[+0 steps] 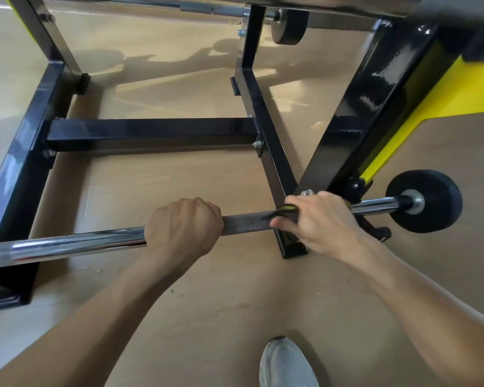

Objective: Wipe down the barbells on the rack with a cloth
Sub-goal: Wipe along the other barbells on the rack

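My left hand (183,226) grips bar (67,244); right hand (317,222) wraps cloth (285,209) round it. Black frame (151,129) beyond, plate (428,202) right, shoe (287,364) near.

We see a chrome barbell (76,243) lying level across the black rack (151,132), low above the floor, with a dark knurled stretch near its middle and a small black weight at its right end. A second barbell (207,8) rests higher, at the far side. Of the cloth (287,209), only a dark and yellow scrap shows on the near bar.
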{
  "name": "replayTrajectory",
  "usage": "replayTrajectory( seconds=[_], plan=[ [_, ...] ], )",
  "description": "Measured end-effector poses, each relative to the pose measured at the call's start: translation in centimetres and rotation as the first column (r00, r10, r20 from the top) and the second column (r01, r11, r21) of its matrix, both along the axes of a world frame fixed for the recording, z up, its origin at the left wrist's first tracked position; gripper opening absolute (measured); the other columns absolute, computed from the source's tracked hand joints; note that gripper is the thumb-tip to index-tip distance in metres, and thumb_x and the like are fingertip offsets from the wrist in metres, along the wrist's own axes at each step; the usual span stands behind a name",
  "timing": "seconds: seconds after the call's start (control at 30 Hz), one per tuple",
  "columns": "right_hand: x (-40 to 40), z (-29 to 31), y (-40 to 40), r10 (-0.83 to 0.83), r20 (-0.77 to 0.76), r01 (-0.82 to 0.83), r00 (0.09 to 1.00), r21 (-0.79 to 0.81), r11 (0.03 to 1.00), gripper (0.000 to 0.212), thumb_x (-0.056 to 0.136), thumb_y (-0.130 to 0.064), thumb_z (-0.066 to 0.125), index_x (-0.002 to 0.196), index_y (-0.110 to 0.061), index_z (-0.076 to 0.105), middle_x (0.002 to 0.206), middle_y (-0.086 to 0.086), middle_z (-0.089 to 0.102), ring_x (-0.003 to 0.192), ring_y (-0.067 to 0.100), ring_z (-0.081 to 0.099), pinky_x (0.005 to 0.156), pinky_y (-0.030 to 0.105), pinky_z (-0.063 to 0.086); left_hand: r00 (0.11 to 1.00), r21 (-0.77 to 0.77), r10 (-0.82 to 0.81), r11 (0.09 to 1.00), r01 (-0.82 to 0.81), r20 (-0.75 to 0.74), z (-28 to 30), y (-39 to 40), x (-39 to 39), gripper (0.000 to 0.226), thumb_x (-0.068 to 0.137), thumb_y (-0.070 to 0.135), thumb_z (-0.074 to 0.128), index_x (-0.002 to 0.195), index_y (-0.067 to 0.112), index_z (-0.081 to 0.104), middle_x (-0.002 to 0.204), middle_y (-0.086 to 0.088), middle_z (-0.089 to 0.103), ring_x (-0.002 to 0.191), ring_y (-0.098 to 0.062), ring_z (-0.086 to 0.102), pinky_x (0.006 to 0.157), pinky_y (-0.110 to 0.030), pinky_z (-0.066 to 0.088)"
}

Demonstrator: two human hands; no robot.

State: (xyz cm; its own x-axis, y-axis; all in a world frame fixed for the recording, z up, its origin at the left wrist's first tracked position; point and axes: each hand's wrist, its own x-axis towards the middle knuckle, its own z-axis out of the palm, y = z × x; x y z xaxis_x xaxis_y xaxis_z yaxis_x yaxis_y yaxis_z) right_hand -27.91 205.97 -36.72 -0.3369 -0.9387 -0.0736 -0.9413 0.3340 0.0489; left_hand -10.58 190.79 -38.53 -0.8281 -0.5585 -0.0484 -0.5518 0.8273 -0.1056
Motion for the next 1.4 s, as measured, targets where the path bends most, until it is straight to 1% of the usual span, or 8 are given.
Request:
replayTrajectory(
  seconds=[0.2,0.3,0.37,0.5,0.67,0.9,1.07,1.4],
  plan=[
    [5.2,-0.6,-5.3,0.238,0.147,-0.240,0.960,-0.005,0.971,0.057,0.087,-0.073,0.038,0.104,-0.021,0.054,0.094,-0.003,0.064,0.077,0.022,0.061,0.066,0.034,0.041,0.998,0.054,-0.048,0.997,0.046,0.038,0.7,-0.3,0.3,0.014,0.099,0.027,0.038,0.097,0.021,0.050,0.091,-0.004,0.059,0.082,-0.031,0.060,0.059,-0.032,0.035],
    [4.1,-1.1,-3.9,0.364,0.168,-0.345,0.916,-0.131,0.929,0.041,0.092,-0.053,0.056,0.119,-0.022,0.053,0.106,-0.006,0.063,0.089,0.015,0.061,0.080,0.032,0.048,0.998,0.134,-0.057,0.989,0.060,-0.025,0.5,-0.7,1.1,0.026,0.103,0.036,0.027,0.088,0.021,0.042,0.067,0.002,0.044,0.065,-0.030,0.049,0.056,-0.032,0.040],
    [1.4,-1.1,-1.4,0.295,0.159,-0.282,0.942,-0.102,0.954,0.040,0.091,-0.046,0.063,0.124,-0.027,0.052,0.112,-0.010,0.062,0.099,0.009,0.058,0.090,0.030,0.045,0.994,0.316,-0.026,0.947,0.059,-0.105,0.6,-1.2,1.7,0.038,0.103,0.045,0.022,0.078,0.023,0.042,0.065,0.003,0.048,0.065,-0.027,0.055,0.063,-0.037,0.050],
    [-2.4,-0.4,2.7,0.043,0.031,-0.042,0.999,-0.018,0.999,0.048,0.083,-0.067,0.044,0.109,-0.027,0.053,0.104,-0.011,0.059,0.097,0.010,0.056,0.089,0.029,0.040,0.969,0.414,-0.065,0.896,0.162,-0.237,1.4,-0.9,2.5,0.029,0.101,0.050,0.029,0.102,0.030,0.050,0.087,0.014,0.054,0.073,-0.013,0.056,0.071,-0.038,0.051],
    [0.7,0.2,-1.5,0.135,0.119,-0.141,0.984,0.036,0.989,0.075,0.072,-0.086,0.019,0.098,-0.025,0.054,0.088,-0.012,0.059,0.073,0.008,0.056,0.073,0.027,0.044,0.966,0.488,-0.091,0.849,0.203,-0.243,1.5,-0.9,2.1,0.022,0.100,0.043,0.046,0.115,0.031,0.056,0.104,0.012,0.059,0.085,-0.010,0.057,0.077,-0.034,0.051],
    [5.3,-0.5,-7.1,0.243,0.246,-0.261,0.938,0.044,0.964,0.059,0.093,-0.073,0.026,0.088,-0.021,0.053,0.073,-0.004,0.059,0.063,0.020,0.055,0.059,0.037,0.035,0.971,0.553,-0.108,0.806,0.212,-0.215,2.2,-2.7,2.6,0.015,0.082,0.035,0.076,0.091,0.035,0.064,0.077,0.020,0.063,0.070,0.000,0.059,0.062,-0.013,0.046],
    [3.3,-0.1,-5.6,0.357,0.294,-0.373,0.887,-0.001,0.928,0.046,0.089,-0.074,0.037,0.097,-0.030,0.044,0.076,-0.014,0.055,0.061,0.005,0.052,0.058,0.028,0.043,0.952,0.529,-0.107,0.811,0.249,-0.285,1.4,-3.1,3.3,0.018,0.083,0.045,0.071,0.095,0.032,0.071,0.071,0.017,0.064,0.067,0.000,0.060,0.060,-0.022,0.049],
    [-3.5,1.2,2.0,-0.017,0.026,0.011,1.000,0.202,0.979,0.053,0.078,-0.078,0.047,0.095,-0.029,0.036,0.091,-0.013,0.052,0.084,0.010,0.051,0.071,0.024,0.028,0.922,0.470,-0.121,0.831,0.297,-0.368,0.1,-3.0,3.7,0.016,0.087,0.044,0.067,0.094,0.029,0.068,0.076,0.010,0.061,0.068,-0.008,0.055,0.062,-0.032,0.046]
  ],
)
